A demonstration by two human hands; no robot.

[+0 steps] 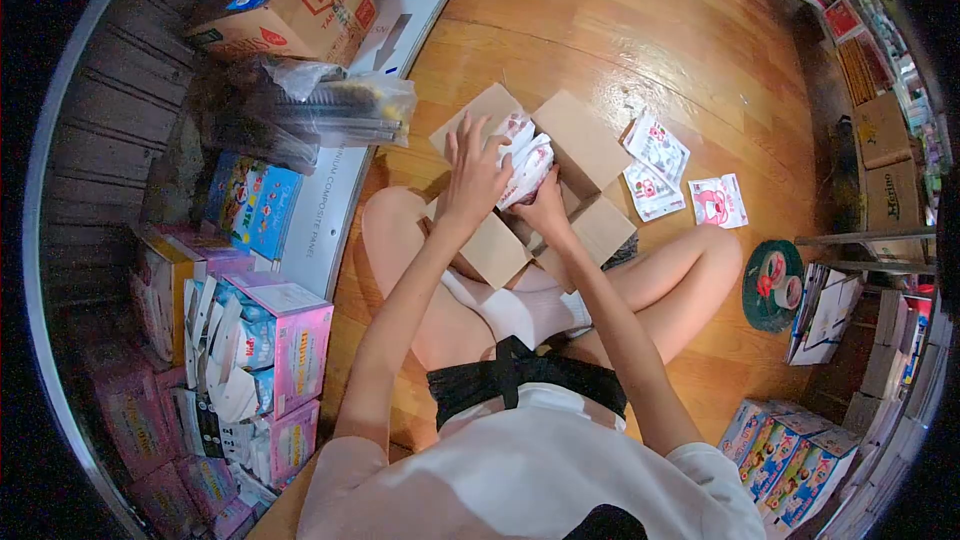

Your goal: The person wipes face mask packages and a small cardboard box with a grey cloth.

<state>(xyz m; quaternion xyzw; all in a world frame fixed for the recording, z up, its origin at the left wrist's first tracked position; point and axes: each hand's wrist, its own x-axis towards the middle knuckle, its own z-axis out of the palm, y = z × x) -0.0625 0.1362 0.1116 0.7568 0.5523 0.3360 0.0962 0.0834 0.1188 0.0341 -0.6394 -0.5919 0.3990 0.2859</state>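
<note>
An open cardboard box with its flaps folded out stands on the floor between my legs. In its opening is a bunch of white plastic packets with red and pink print. My left hand curves over their left side, fingers bent against them. From the lower right my right hand grips the same packets, its thumb along their edge. The inside of the box is mostly hidden by my hands and the packets.
Similar loose packets lie on the wooden floor right of the box, with a pink bear-print packet nearby. Tape rolls sit in a green round basket. Shelves with boxes line the left; stacked goods line the right.
</note>
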